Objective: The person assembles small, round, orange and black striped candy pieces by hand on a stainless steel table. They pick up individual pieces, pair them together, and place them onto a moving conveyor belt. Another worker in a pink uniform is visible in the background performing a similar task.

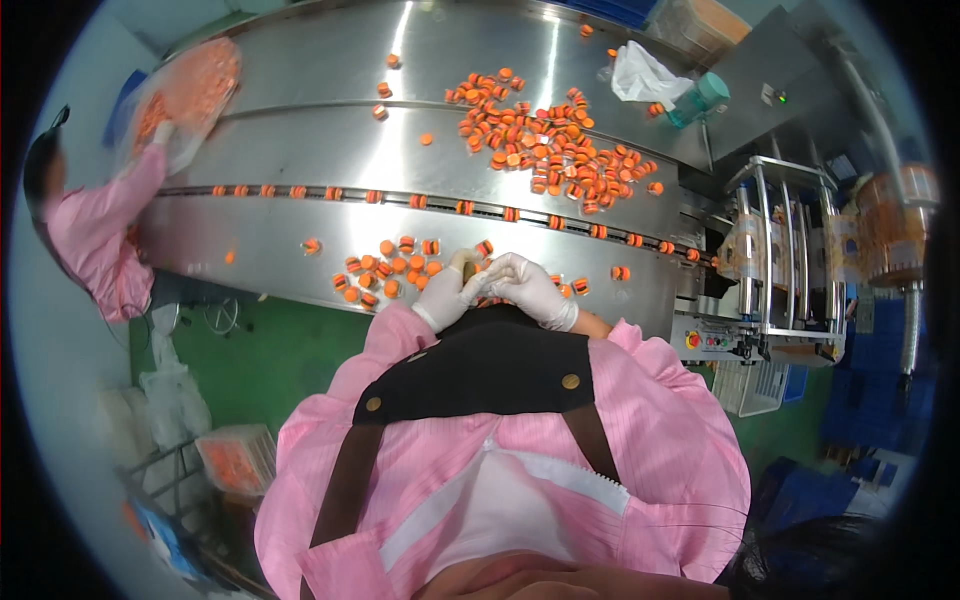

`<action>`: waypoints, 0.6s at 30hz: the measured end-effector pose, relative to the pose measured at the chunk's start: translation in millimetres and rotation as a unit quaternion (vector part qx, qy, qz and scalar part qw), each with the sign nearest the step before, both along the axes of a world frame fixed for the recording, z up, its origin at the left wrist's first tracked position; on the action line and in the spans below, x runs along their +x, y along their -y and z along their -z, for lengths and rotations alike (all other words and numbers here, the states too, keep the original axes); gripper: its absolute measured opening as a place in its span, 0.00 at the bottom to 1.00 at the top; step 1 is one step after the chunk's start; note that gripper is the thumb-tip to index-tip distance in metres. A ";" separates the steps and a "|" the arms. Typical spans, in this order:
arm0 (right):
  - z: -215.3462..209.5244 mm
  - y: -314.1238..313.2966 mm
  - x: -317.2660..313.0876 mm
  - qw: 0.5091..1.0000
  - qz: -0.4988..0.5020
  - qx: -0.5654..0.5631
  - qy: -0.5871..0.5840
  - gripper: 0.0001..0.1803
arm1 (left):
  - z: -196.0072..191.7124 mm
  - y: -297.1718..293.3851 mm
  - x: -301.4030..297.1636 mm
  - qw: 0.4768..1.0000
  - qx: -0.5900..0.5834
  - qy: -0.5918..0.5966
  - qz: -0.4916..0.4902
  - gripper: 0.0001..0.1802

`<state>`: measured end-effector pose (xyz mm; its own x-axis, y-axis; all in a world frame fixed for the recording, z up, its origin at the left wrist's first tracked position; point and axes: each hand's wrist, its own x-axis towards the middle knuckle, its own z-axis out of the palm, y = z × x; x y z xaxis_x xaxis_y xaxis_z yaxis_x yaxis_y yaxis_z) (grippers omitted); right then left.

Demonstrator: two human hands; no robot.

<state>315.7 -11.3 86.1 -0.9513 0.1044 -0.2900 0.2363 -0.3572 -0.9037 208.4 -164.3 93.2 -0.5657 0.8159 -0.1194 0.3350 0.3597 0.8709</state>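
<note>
My left hand (441, 296) and my right hand (530, 288), both in white gloves, come together at the near edge of the steel table. Their fingers are closed in a pinch, tip to tip, around something small that I cannot make out. Just left of my left hand lies a loose group of small orange-and-dark layered pieces (391, 288), shaped like tiny burgers, some in clear wrappers. One more piece (484, 248) sits just beyond my fingertips. A couple of others (580, 286) lie beside my right hand.
A conveyor track (390, 200) carries spaced pieces across the table into a wrapping machine (790, 250) on the right. Beyond it is a large heap of pieces (545, 140), with a white bag (645, 75) and green jar (702, 98). A co-worker (105, 220) handles a clear bag (200, 90) at far left.
</note>
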 end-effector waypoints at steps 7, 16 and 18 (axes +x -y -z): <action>14.7 -29.4 -2.5 0.999 -0.031 -0.024 -0.005 0.14 | 35.1 -10.4 -2.3 0.999 0.012 0.040 -0.011 0.16; 75.0 -304.4 -41.6 0.899 0.201 0.388 0.033 0.13 | 67.8 -37.4 -2.6 0.968 -0.020 0.151 -0.198 0.14; 98.9 -402.3 -44.4 0.844 0.300 0.436 0.081 0.16 | 62.3 -53.6 4.0 0.920 0.034 0.308 -0.238 0.13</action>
